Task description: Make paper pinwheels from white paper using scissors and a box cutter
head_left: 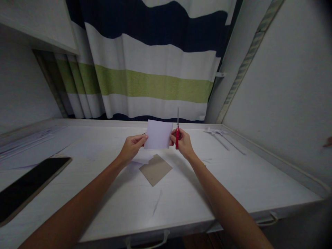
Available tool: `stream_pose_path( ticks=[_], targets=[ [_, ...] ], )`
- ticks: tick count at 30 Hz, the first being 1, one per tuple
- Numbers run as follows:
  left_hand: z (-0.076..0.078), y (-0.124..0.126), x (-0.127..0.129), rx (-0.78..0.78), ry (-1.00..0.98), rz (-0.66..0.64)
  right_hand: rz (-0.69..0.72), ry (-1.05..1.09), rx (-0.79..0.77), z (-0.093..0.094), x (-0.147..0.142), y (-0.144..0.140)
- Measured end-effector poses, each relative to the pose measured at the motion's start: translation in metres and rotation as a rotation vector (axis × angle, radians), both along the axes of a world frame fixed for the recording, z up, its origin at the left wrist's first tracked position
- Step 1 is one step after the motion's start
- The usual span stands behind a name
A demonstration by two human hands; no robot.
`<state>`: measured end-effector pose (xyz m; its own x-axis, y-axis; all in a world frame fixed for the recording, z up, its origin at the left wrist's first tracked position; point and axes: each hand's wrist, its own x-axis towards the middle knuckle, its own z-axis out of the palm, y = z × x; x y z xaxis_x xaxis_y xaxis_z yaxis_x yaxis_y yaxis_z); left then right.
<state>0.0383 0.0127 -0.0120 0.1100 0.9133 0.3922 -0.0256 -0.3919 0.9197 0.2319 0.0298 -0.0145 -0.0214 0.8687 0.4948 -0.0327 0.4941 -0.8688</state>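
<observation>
Nearest us, the pale table [181, 200] runs out under both forearms, with a dark tablet [28, 188] lying flat at its left edge; past that, a brown piece of cardboard [156, 169] rests on the tabletop with a scrap of white paper just beside it. Above the cardboard our left hand [131, 147] pinches the left edge of a white sheet of paper [158, 135], held up off the table; our right hand [183, 141] grips the red-handled scissors [177, 133], blades pointing up and seemingly closed, while its fingertips touch the sheet's right edge. To cut well, we judge it best to keep the sheet taut and feed it into the blades. Farther right lie thin paper strips [220, 136]; behind hangs a striped curtain [155, 69].
</observation>
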Motion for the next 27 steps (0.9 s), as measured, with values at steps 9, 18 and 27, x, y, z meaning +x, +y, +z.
stream_pose_path(
  ticks=[9,18,27],
  targets=[
    [-0.0053,0.0006,-0.0013,-0.066,-0.115,-0.245,0.088,0.012,-0.005,0.0036,0.0001,-0.0039],
    [-0.0028,0.0024,-0.0025,-0.068,-0.179,-0.214,0.108,-0.101,0.031,0.0021,-0.0004,-0.0035],
    [0.0020,0.0014,-0.0063,-0.081,-0.274,-0.192,0.103,-0.204,0.087,-0.0040,-0.0001,-0.0013]
  ],
)
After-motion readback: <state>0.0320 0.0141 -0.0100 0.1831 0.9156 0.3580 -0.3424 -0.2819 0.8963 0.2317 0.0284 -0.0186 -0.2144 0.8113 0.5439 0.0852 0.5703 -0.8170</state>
